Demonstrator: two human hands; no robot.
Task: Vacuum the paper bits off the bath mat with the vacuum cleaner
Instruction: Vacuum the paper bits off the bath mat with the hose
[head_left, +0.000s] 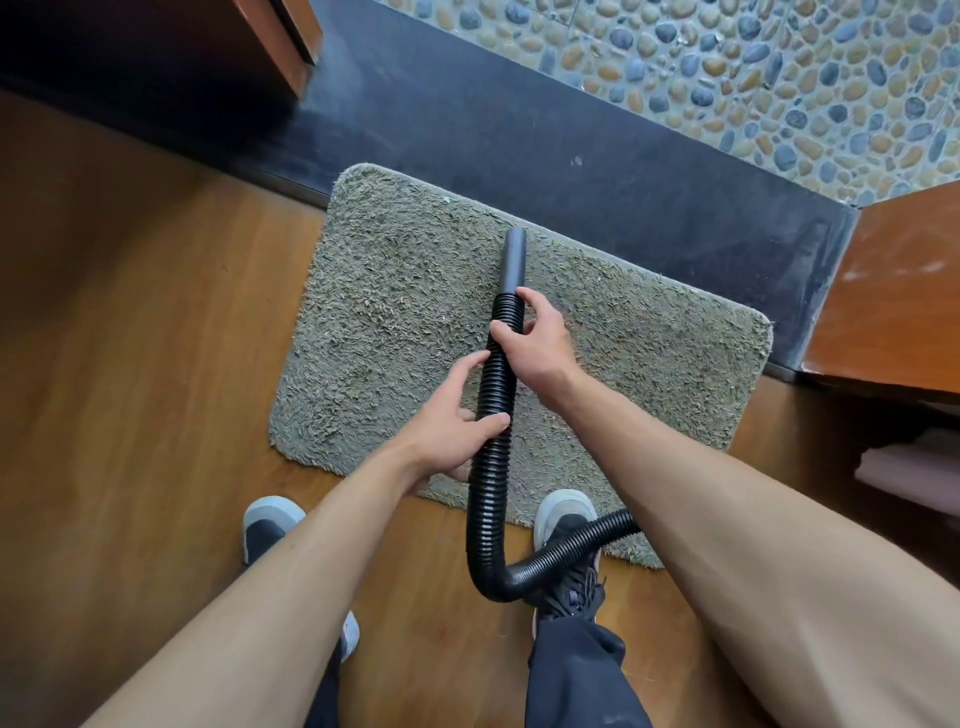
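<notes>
Our left grip (457, 421) curls round the hose (487, 519); right grip (530, 343) clasps it ahead, nozzle (511, 260) beyond, bath mat (395, 312) beneath.

Shaggy, rough cloth across the bath mat (395, 312); glossy ribbed plastic along the hose (491, 467), smooth matt plastic at its nozzle (513, 260); smooth, faintly shiny wood floor (156, 338); bumpy pebbles (727, 67) at one o'clock.

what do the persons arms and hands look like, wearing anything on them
The left hand and right hand are ungloved, and no ring shows on the visible fingers. No watch or bracelet shows at either wrist. The left arm and right arm are uncovered down to the frame's bottom edge, so no sleeves are in view.
</notes>
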